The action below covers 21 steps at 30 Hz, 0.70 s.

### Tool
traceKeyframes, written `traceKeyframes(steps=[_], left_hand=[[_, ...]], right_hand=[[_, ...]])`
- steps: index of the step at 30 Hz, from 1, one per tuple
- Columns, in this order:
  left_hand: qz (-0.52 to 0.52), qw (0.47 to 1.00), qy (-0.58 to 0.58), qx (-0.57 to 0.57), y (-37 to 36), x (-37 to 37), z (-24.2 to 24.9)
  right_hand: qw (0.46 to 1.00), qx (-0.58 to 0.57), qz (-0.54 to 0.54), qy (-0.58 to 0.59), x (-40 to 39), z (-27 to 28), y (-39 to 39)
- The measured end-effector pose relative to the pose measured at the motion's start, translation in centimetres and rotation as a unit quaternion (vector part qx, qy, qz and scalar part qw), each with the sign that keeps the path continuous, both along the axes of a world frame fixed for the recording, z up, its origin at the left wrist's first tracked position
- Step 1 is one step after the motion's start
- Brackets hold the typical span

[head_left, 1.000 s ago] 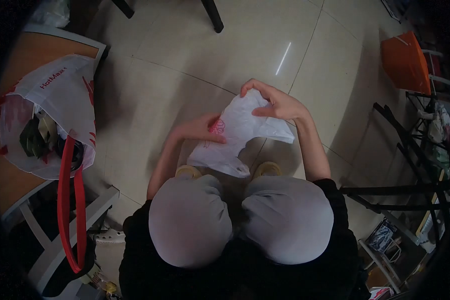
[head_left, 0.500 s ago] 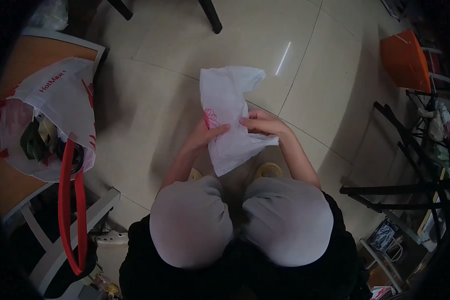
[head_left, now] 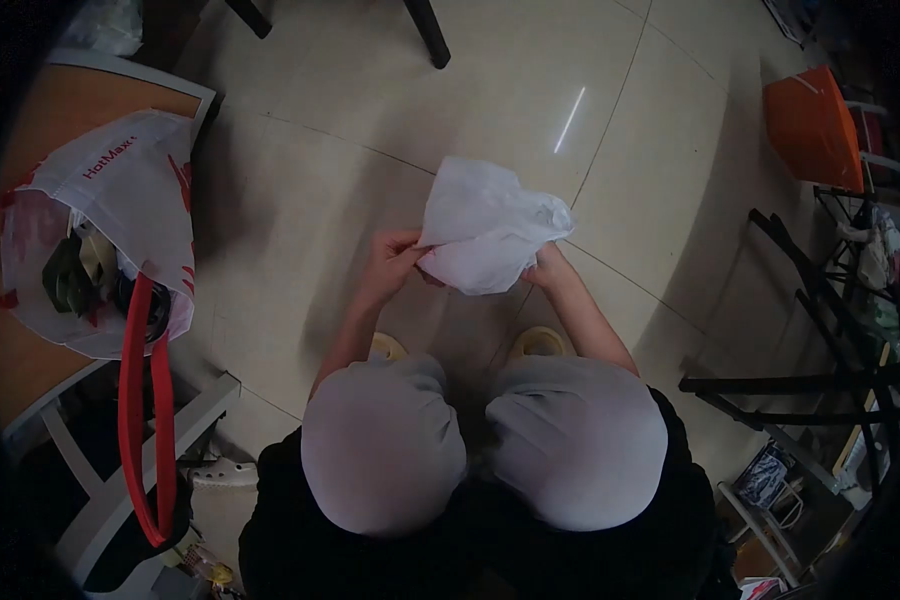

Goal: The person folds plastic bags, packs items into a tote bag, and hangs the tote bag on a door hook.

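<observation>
A white plastic bag [head_left: 480,225], crumpled and thin, is held up in front of my knees over the tiled floor. My left hand [head_left: 398,262] pinches its left edge between thumb and fingers, beside a bit of pink print. At the bag's lower right side, my right hand [head_left: 545,268] grips the edge; the plastic hides most of those fingers. The bag's upper right corner bunches into a loose fold.
On the left, a HotMaxx bag [head_left: 105,200] with red handles [head_left: 135,420] stands open on a wooden-topped table [head_left: 120,92]. An orange box [head_left: 813,128] and a black folding frame [head_left: 800,380] are at the right. Yellow slippers [head_left: 540,341] are below.
The bag has been turned and gathered into a more compact shape. My left hand has shifted left to its edge, and my right hand has moved slightly down and right.
</observation>
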<state>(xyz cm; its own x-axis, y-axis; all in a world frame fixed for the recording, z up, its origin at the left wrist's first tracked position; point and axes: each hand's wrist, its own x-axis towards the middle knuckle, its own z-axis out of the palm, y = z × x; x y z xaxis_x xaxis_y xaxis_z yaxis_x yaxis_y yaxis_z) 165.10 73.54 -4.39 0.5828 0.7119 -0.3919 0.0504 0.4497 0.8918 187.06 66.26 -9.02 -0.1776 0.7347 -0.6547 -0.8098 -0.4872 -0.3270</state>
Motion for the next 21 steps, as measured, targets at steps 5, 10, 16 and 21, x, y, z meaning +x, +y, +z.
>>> traceKeyframes(steps=[5, 10, 16, 21], left_hand=[[-0.029, 0.988, -0.022, 0.151, 0.6, -1.0, -2.0], [-0.111, 0.926, 0.139, 0.332, 0.9, 0.0, 1.6], [-0.149, 0.914, 0.171, 0.337, 1.5, 0.0, 3.0], [0.036, 0.989, -0.142, -0.015, 0.5, 0.0, 1.7]], right_hand=[[0.999, 0.028, 0.007, 0.02, 2.1, -1.2, 0.3], [0.984, 0.025, 0.155, -0.087, 1.9, 3.1, 0.9], [0.914, 0.158, 0.231, -0.294, -0.5, 3.5, 1.2], [0.943, 0.165, 0.082, -0.278, -1.4, 3.2, 0.9]])
